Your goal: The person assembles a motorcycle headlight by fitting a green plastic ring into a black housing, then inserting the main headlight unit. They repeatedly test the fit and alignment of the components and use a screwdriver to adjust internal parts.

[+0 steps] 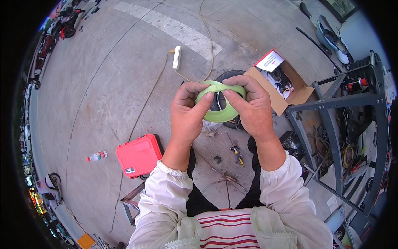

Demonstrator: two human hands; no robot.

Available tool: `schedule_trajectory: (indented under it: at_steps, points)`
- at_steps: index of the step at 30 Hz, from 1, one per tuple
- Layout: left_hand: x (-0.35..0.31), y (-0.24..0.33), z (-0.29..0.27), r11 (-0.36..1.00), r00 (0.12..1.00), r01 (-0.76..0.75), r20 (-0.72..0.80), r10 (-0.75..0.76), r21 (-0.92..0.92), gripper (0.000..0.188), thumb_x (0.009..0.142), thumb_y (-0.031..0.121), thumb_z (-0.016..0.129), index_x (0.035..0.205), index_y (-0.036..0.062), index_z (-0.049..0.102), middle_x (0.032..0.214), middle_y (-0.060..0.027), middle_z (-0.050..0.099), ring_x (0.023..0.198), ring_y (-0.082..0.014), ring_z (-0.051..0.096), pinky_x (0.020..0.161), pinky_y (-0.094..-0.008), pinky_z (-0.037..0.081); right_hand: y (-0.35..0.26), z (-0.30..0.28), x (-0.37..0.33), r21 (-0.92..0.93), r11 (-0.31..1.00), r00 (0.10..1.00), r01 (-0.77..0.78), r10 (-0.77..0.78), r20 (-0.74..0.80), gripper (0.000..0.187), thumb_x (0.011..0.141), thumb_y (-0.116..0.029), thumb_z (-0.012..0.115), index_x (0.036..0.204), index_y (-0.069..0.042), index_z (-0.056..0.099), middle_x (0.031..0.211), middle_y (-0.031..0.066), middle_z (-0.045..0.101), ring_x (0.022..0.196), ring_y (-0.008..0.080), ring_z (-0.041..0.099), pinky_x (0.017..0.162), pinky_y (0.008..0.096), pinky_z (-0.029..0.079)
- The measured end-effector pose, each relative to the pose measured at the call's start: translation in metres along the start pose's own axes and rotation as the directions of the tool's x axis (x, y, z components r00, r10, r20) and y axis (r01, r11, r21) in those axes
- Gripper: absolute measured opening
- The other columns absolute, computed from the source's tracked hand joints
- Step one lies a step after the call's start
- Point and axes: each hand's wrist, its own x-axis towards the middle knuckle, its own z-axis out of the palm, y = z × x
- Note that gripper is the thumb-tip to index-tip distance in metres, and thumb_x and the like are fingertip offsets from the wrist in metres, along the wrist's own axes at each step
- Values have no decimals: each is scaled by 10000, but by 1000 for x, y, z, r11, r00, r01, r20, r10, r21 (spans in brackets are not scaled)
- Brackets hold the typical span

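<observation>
Both my hands hold a light green rubbery band, coiled into a ring (219, 114), up in front of me. My left hand (188, 112) grips its left side, thumb pressed on the front of the ring. My right hand (251, 106) grips the right side, thumb on the inner edge. Below the ring, partly hidden by it, a black tyre (232, 74) lies on the concrete ground.
A red plastic case (139, 155) and a small bottle (96, 156) lie at the left. An open cardboard box (282, 81) and a grey metal rack (352, 124) stand at the right. A power strip (177, 57) with cable lies ahead. Small tools (237, 152) lie between my legs.
</observation>
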Motion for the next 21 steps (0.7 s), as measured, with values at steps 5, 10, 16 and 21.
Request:
schedule_trajectory:
  at_steps: [5, 10, 16, 21]
  points:
    - [1, -1, -1, 1000, 1000, -1, 6, 1, 8, 186, 891, 23, 705, 1055, 20, 618, 1045, -64, 664, 966, -120, 618, 847, -263, 491, -3, 0, 0, -2, 1000, 1000, -14, 14, 6, 157, 877, -52, 689, 1032, -38, 677, 853, -10, 627, 743, 49, 536, 654, 218, 445]
    - [0, 0, 0, 1000, 1000, 3, 2, -3, 4, 188, 891, 24, 706, 1057, 21, 616, 1047, -64, 664, 968, -119, 618, 848, -264, 492, -2, -1, 0, 5, 1000, 1000, -21, 21, 5, 156, 877, -50, 689, 1031, -36, 675, 855, -11, 627, 742, 50, 536, 653, 218, 444]
    - [0, -1, 0, 1000, 1000, 2, 6, -2, -5, 189, 893, 20, 702, 1060, 25, 615, 1047, -62, 666, 966, -116, 620, 848, -263, 495, -2, -1, -1, 4, 1000, 1000, -7, 7, 5, 153, 879, -57, 692, 1030, -39, 675, 875, -9, 638, 774, 52, 546, 682, 220, 456]
    - [0, 1, 0, 1000, 1000, 6, 7, -6, -10, 188, 893, 21, 703, 1059, 25, 615, 1046, -62, 668, 963, -115, 621, 846, -262, 497, -2, -1, -1, -8, 1000, 1000, -6, 6, 5, 150, 883, -67, 693, 1029, -41, 676, 891, -6, 646, 804, 53, 552, 709, 224, 464]
